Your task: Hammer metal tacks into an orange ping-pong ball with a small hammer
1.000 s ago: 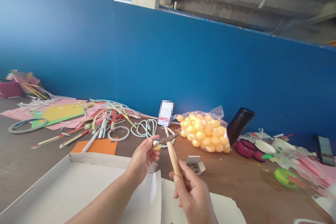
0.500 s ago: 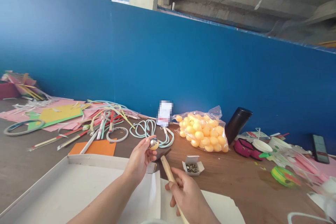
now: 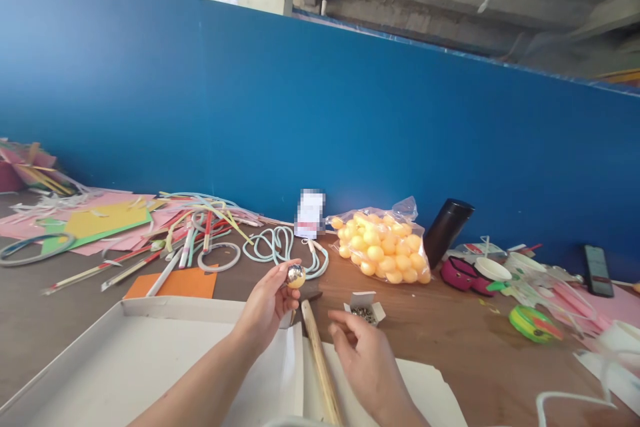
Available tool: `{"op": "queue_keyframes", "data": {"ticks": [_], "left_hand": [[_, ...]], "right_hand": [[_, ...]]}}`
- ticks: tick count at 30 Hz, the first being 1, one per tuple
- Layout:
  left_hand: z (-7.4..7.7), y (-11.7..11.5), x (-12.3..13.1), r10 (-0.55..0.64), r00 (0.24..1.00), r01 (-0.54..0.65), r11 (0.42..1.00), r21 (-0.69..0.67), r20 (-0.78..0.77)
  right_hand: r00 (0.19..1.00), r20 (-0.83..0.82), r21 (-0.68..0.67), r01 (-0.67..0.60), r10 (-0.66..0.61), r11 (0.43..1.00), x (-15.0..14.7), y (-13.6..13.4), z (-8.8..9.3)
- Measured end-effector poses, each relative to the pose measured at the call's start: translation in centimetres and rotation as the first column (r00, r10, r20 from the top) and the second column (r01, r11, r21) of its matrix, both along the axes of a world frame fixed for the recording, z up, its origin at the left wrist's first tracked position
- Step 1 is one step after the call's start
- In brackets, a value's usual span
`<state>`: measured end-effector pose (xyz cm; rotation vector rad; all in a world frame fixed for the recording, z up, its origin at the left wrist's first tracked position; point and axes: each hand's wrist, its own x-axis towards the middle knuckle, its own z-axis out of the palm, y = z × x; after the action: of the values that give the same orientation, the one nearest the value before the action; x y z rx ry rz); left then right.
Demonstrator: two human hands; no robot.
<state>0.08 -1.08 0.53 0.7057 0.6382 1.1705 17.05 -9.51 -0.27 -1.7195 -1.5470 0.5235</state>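
My left hand (image 3: 265,310) is closed around a small ball (image 3: 296,275), yellow-orange below and shiny silver on top. The ball is held up between the thumb and fingers over the edge of the white box lid. A hammer (image 3: 320,360) with a wooden handle and a dark head lies just right of the lid, on white sheets. My right hand (image 3: 367,360) is open beside the handle, thumb and fingers apart, with nothing visible in it. Just beyond its fingers stands a small open carton (image 3: 379,312) of little silver metal pieces, partly hidden by the hand.
The shallow white box lid (image 3: 200,340) fills the front left. A clear bag of orange balls (image 3: 385,247) and a black bottle (image 3: 450,230) stand toward the blue partition (image 3: 325,113). Coloured papers, straws and cords (image 3: 270,247) clutter the left; a tape roll (image 3: 535,323) and phone lie right.
My right hand has let go of the hammer handle and moved slightly right, toward the small carton. The left hand still holds the ball in about the same place. The view has shifted slightly.
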Motion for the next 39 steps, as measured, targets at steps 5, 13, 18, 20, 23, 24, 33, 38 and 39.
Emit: {"op": "queue_keyframes", "data": {"ticks": [5,13,18,20,23,24,33,38,39], "left_hand": [[-0.2,0.0,0.0,-0.022,1.0,0.022,1.0,0.003,-0.014],[-0.1,-0.3,0.1,-0.049,0.999,0.049,0.999,-0.005,-0.017],[0.0,-0.4,0.2,-0.055,0.998,0.055,0.999,0.0,-0.021],[0.0,-0.4,0.2,-0.062,0.998,0.062,0.998,0.002,-0.025],[-0.1,-0.4,0.2,-0.062,0.998,0.062,0.998,0.009,-0.029],[-0.1,-0.4,0.2,-0.06,0.998,0.06,0.998,0.01,-0.029],[-0.2,-0.5,0.3,-0.069,0.997,0.069,0.998,0.002,-0.04],[-0.2,-0.5,0.3,-0.072,0.997,0.072,0.997,0.009,-0.038],[-0.1,-0.5,0.3,-0.074,0.997,0.074,0.997,0.008,-0.035]], "right_hand": [[0.964,0.088,0.08,0.246,-0.253,0.966,3.8,1.0,0.9],[0.916,0.252,0.036,0.314,-0.313,0.949,5.0,1.9,0.2],[0.899,0.354,-0.005,0.278,-0.258,0.961,4.1,2.1,-0.2],[0.894,0.374,-0.013,0.271,-0.247,0.963,3.9,2.1,-0.1],[0.893,0.383,-0.031,0.268,-0.236,0.963,3.8,2.1,0.1],[0.893,0.383,-0.038,0.271,-0.236,0.962,3.8,2.1,0.1],[0.889,0.37,-0.045,0.308,-0.27,0.95,4.3,2.8,-0.6],[0.909,0.287,0.015,0.311,-0.302,0.95,4.5,2.5,-0.5],[0.917,0.254,0.029,0.309,-0.306,0.951,4.5,2.5,-0.4]]}}
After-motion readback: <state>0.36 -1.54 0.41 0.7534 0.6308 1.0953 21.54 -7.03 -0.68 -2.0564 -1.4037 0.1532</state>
